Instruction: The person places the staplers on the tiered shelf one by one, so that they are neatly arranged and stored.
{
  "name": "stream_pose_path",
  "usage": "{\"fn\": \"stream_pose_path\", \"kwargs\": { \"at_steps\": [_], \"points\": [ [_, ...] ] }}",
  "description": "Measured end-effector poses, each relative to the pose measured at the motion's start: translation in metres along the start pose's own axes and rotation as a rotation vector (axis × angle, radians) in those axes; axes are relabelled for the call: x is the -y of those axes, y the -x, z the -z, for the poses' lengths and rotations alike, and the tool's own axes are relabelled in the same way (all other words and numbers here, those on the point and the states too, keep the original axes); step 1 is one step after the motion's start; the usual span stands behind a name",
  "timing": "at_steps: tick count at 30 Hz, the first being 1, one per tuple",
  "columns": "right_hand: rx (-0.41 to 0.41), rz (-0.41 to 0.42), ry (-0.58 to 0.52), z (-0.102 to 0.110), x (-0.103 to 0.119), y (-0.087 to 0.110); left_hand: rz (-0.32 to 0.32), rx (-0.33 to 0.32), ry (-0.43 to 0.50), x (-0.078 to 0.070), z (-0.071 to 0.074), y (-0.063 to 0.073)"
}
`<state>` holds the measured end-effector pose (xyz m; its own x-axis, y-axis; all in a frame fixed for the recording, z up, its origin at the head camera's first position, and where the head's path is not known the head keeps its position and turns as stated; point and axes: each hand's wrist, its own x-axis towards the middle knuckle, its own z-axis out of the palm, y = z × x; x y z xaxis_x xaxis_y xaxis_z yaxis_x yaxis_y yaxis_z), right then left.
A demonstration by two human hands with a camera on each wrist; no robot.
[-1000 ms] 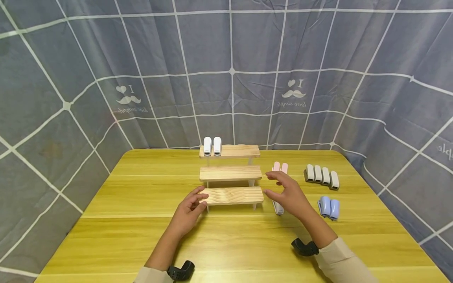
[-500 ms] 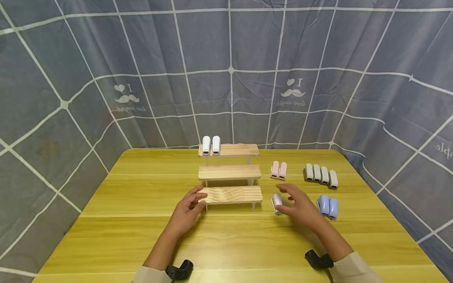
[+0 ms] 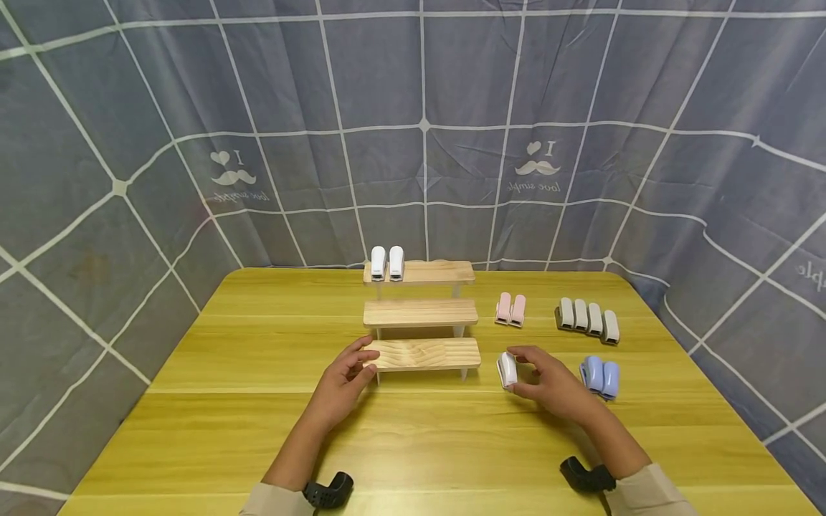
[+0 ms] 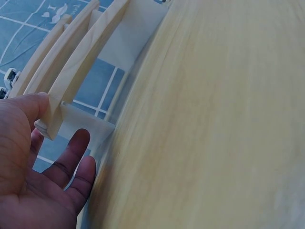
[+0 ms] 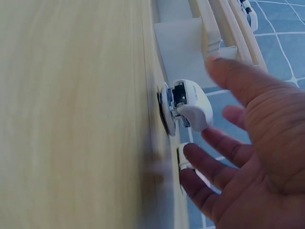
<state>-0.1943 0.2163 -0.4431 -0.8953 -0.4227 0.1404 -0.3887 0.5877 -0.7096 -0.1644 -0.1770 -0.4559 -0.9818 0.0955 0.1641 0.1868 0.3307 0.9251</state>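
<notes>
A three-step wooden display stand (image 3: pixel 426 354) stands mid-table. My left hand (image 3: pixel 342 380) holds the left end of its lowest board, thumb at the front corner; in the left wrist view the other fingers (image 4: pixel 78 148) spread loosely beside the clear leg. To the right of the stand sits a small white stapler (image 3: pixel 507 370), its metal front visible in the right wrist view. My right hand (image 3: pixel 555 383) is around it with thumb and fingers apart; a gap shows between fingers and stapler. Two white staplers (image 3: pixel 387 264) stand on the left of the top board.
Two pink staplers (image 3: pixel 510 309) lie right of the middle board. Farther right are a row of several grey-white staplers (image 3: pixel 587 319) and, nearer, two blue staplers (image 3: pixel 599 376). A grey checked curtain (image 3: pixel 419 172) hangs around the yellow wooden table (image 3: pixel 413 444).
My right hand has moved from beside the stand rightward and down to the single white stapler, whose tilt has shifted slightly. The left hand has stayed at the lowest board.
</notes>
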Motion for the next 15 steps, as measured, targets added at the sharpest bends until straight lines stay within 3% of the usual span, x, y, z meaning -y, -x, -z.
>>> {"fn": "stream_pose_path", "kwargs": {
  "at_steps": [15],
  "points": [
    [0.038,-0.032,0.031,-0.003,-0.011,-0.005,0.009,-0.002,-0.002,-0.003,0.000,0.001]
  ]
}}
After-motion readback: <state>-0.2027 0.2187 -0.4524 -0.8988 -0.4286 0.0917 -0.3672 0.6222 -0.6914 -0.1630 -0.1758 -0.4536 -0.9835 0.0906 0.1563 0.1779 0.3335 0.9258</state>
